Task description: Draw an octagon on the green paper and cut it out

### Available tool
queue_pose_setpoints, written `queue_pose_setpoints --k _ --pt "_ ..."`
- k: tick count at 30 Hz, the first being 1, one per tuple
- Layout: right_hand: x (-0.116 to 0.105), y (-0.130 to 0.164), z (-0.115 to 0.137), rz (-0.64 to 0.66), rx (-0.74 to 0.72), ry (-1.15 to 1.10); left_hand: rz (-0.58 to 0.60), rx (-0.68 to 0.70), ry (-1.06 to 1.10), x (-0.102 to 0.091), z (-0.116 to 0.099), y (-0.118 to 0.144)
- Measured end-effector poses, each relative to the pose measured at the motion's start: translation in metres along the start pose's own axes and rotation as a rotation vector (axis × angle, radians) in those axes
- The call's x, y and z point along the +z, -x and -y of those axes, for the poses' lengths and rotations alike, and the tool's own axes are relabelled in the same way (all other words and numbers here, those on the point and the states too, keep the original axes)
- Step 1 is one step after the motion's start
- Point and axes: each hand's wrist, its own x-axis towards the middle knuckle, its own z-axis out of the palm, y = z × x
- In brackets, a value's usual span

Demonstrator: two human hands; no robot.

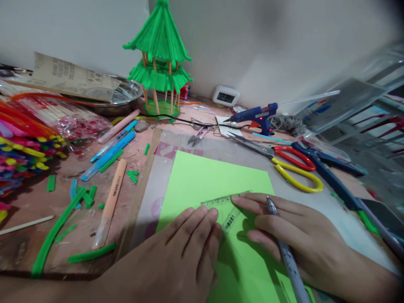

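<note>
Both hands are on the clear ruler (225,208), squaring it up on the green paper (214,185) on the table: left hand (186,248) flat, fingers spread, pinning it; right hand (293,235) gripping a pen (284,248). Marking looks next, needing a steady ruler; the sheet lies smooth, bright, unmarked

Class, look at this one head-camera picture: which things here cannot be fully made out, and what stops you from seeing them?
- Clear ruler: its lower part is hidden under the left hand and right hand.
- Pen: its lower end is cut off by the bottom edge.
- Green paper: its near part is covered by both hands.
- Small digital display: digits too small to read.
- Right edge of the table: blurred.
</note>
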Motion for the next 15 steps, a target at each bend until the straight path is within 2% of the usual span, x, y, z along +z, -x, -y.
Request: queue_pose_setpoints --k 4,15 --pt "-0.0008 -0.0005 0.0004 0.005 -0.004 0.006 -0.042 -0.006 -0.007 0.0000 -0.0015 0.0006" --pt "-0.0011 -0.0004 0.0003 -0.006 0.003 0.000 -0.018 -0.009 0.021 -0.0035 0.0011 -0.0038"
